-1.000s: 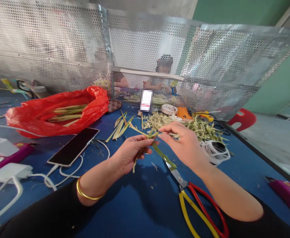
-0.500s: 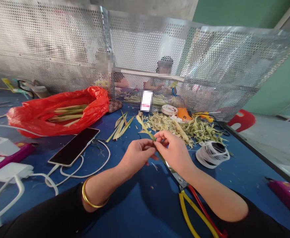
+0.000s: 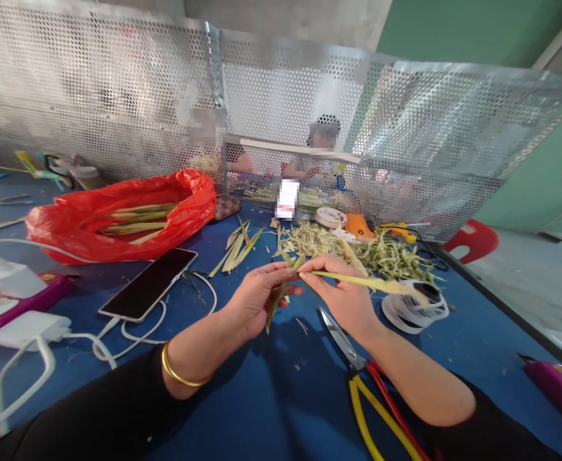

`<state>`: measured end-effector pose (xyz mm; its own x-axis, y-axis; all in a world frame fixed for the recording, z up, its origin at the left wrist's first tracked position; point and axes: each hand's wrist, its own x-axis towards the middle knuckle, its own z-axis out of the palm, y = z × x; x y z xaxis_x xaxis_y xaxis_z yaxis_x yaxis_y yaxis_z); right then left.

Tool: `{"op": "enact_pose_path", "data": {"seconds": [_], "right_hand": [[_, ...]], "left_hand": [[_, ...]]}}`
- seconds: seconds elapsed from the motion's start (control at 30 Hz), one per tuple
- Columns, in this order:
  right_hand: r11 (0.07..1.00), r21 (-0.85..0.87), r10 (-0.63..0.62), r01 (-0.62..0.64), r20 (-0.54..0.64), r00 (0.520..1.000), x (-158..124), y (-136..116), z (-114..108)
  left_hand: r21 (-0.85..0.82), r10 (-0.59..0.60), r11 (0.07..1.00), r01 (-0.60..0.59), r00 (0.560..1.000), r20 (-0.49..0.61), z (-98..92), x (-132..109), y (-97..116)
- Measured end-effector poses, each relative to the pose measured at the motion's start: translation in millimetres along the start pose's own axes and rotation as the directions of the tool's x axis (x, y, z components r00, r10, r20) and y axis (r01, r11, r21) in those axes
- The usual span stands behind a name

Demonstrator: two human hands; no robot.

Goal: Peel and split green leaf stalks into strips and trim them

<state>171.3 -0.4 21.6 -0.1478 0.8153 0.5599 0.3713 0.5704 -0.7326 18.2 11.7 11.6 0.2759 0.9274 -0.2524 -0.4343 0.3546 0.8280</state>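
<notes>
Near the middle of the blue table, my left hand [image 3: 262,291] pinches green leaf pieces [image 3: 276,306] that hang below its fingers. My right hand [image 3: 341,294] meets it, thumb and fingertips closed on a long pale yellow-green strip [image 3: 362,280] reaching right, over the spool of white thread [image 3: 414,306]. Under my right wrist lie scissors [image 3: 353,358] with one yellow and one red handle. Behind my hands is a heap of leaf shreds [image 3: 381,251]. Several loose leaf strips [image 3: 237,246] rest to the left of it.
On the left are a red plastic bag [image 3: 64,221] with long leaves inside, a phone [image 3: 149,285], white cables and chargers [image 3: 31,331]. A roll of tape [image 3: 331,218] sits behind the heap. People are visible beyond a perforated metal screen [image 3: 271,83].
The strip has swung from pointing up and away to lying rightward in my right hand. Green leaf pieces now show in my left hand. The view has shifted slightly.
</notes>
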Motion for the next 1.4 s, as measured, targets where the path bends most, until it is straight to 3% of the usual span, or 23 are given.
{"op": "enact_pose_path", "data": {"seconds": [0.07, 0.13, 0.23, 0.37, 0.5, 0.67, 0.77, 0.9, 0.97, 1.07, 1.17, 1.23, 1.4], "right_hand": [[0.999, 0.043, 0.026, -0.026, 0.005, 1.000, 0, 0, 0], [0.983, 0.136, 0.130, -0.126, -0.020, 0.991, -1, 3, 1], [0.913, 0.309, 0.296, -0.265, -0.057, 0.953, -1, 9, 5], [0.832, 0.451, 0.408, -0.324, -0.102, 0.907, 1, 17, 8], [0.897, 0.337, 0.351, -0.286, -0.149, 0.925, 4, 18, 1], [0.974, 0.080, 0.221, -0.214, -0.104, 0.970, 7, 14, -12], [0.959, 0.176, 0.228, -0.220, -0.026, 0.973, 7, 15, -11], [0.861, 0.353, 0.339, -0.366, 0.138, 0.931, 6, 17, -6], [0.854, 0.364, 0.347, -0.372, 0.135, 0.928, 6, 15, -6], [0.841, 0.400, 0.366, -0.364, 0.075, 0.928, 7, 12, -7], [0.849, 0.363, 0.385, -0.384, 0.074, 0.920, 8, 10, -8], [0.859, 0.317, 0.391, -0.402, 0.101, 0.915, 7, 11, -8], [0.894, 0.286, 0.347, -0.345, 0.046, 0.937, 7, 13, -5]], "left_hand": [[-0.005, 0.016, 1.000, -0.016, 1.000, -0.020, -0.3, 0, 0], [0.016, 0.034, 0.999, -0.033, 0.999, -0.027, 0.2, 0, 1], [0.045, 0.057, 0.997, -0.055, 0.997, -0.047, 1.9, 0, 2], [0.167, 0.095, 0.982, -0.084, 0.994, -0.057, 3.1, -2, 2], [0.457, 0.239, 0.867, -0.196, 0.970, -0.037, 1.3, 0, 1], [0.487, 0.301, 0.837, -0.248, 0.953, -0.031, -3.4, 2, 14], [0.567, 0.351, 0.778, -0.271, 0.936, -0.035, -8.9, 5, 27], [0.778, 0.310, 0.556, -0.292, 0.942, 0.132, -20.5, 13, 40], [0.792, 0.299, 0.522, -0.316, 0.938, 0.177, -24.7, 17, 43], [0.724, 0.260, 0.615, -0.312, 0.947, 0.188, -24.7, 15, 43], [0.535, 0.068, 0.827, -0.174, 0.975, 0.212, -18.7, 8, 41], [0.398, 0.017, 0.911, -0.102, 0.977, 0.212, -14.2, 4, 37], [0.350, -0.018, 0.934, -0.070, 0.970, 0.242, -7.9, -1, 24]]}}
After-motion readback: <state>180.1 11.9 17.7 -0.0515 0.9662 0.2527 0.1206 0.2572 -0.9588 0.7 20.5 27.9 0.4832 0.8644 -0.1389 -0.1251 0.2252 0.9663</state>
